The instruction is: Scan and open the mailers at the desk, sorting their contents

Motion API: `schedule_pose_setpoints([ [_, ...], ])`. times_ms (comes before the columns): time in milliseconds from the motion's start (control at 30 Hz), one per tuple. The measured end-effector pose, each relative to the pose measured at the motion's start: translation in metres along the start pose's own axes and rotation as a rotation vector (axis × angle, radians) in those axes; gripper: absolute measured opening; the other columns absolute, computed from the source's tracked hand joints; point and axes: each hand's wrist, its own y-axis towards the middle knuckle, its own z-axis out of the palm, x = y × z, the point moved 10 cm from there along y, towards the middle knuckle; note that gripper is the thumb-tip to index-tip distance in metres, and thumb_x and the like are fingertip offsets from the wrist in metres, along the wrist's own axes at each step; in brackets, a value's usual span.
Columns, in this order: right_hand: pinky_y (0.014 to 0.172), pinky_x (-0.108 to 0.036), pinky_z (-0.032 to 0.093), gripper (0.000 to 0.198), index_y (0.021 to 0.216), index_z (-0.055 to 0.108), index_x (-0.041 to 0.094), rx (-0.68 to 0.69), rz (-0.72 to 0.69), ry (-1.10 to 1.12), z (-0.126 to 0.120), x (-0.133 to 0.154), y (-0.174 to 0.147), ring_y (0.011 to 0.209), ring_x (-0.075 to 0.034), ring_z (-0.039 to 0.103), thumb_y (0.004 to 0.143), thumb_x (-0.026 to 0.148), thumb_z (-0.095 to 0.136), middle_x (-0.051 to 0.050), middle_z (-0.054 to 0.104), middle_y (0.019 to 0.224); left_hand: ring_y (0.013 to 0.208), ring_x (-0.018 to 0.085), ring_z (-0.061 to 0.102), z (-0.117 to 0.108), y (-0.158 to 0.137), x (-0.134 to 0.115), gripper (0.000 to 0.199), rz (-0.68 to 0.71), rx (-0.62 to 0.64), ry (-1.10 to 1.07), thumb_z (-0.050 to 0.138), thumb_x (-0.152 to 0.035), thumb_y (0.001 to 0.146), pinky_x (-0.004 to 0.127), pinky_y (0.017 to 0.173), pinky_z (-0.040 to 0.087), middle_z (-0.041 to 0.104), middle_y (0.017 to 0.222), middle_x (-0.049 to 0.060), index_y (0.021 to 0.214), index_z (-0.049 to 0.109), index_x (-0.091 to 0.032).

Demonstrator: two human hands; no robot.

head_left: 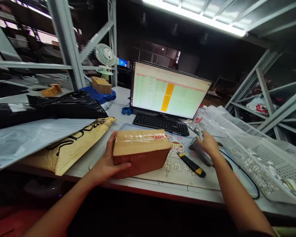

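My left hand grips the left end of a brown cardboard box, thumb across its front and fingers behind. Clear tape and a red mark run along the box's top. My right hand is closed round what looks like a grey handheld barcode scanner, partly hidden by the hand and somewhat blurred. Between the box and the scanner, a black and yellow utility knife lies on the printed desk mat.
Behind the box stand a black keyboard and a lit monitor. White perforated baskets line the right side. Several mailer bags are piled at the left. A blue tape roll and a small fan are farther back.
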Motion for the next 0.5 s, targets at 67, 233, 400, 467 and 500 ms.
schedule_pose_setpoints([
  [67, 0.11, -0.043, 0.051, 0.06, 0.157, 0.049, 0.013, -0.016, -0.037, 0.026, -0.002, 0.02, 0.023, 0.13, -0.033, 0.064, 0.104, 0.041, 0.043, -0.02, 0.066, 0.141, 0.148, 0.043, 0.05, 0.007, -0.011, 0.032, 0.134, -0.143, 0.022, -0.084, 0.094, -0.057, 0.068, 0.061, 0.122, 0.044, 0.042, 0.167, 0.02, 0.17, 0.012, -0.028],
  [233, 0.112, -0.036, 0.047, 0.052, 0.15, 0.06, 0.013, 0.265, -0.064, -0.002, 0.062, 0.069, 0.07, 0.129, -0.03, 0.064, 0.098, 0.019, 0.055, -0.018, 0.068, 0.141, 0.14, 0.045, 0.057, 0.01, -0.017, 0.071, 0.102, -0.328, 0.062, -0.059, 0.097, -0.058, 0.061, 0.067, 0.122, 0.042, 0.064, 0.145, 0.018, 0.145, 0.052, -0.019],
  [400, 0.11, -0.041, 0.049, 0.051, 0.151, 0.058, 0.011, 0.317, 0.017, -0.013, 0.103, 0.075, 0.083, 0.131, -0.033, 0.063, 0.1, 0.018, 0.056, -0.024, 0.063, 0.145, 0.14, 0.044, 0.058, 0.009, -0.015, 0.069, 0.094, -0.298, 0.055, -0.071, 0.096, -0.059, 0.062, 0.064, 0.123, 0.041, 0.065, 0.144, 0.019, 0.136, 0.057, -0.017],
  [467, 0.11, -0.042, 0.049, 0.045, 0.143, 0.064, 0.01, 0.338, 0.022, -0.012, 0.114, 0.075, 0.084, 0.13, -0.033, 0.064, 0.1, 0.019, 0.058, -0.024, 0.064, 0.143, 0.141, 0.044, 0.057, 0.009, -0.016, 0.067, 0.095, -0.289, 0.052, -0.057, 0.096, -0.061, 0.062, 0.065, 0.124, 0.039, 0.065, 0.143, 0.019, 0.136, 0.057, -0.017],
  [500, 0.11, -0.043, 0.049, 0.043, 0.141, 0.065, 0.009, 0.339, 0.022, -0.011, 0.117, 0.075, 0.085, 0.13, -0.034, 0.064, 0.1, 0.02, 0.057, -0.025, 0.064, 0.142, 0.141, 0.044, 0.057, 0.008, -0.016, 0.067, 0.095, -0.288, 0.048, -0.05, 0.096, -0.062, 0.062, 0.066, 0.124, 0.038, 0.066, 0.141, 0.019, 0.136, 0.057, -0.017],
])
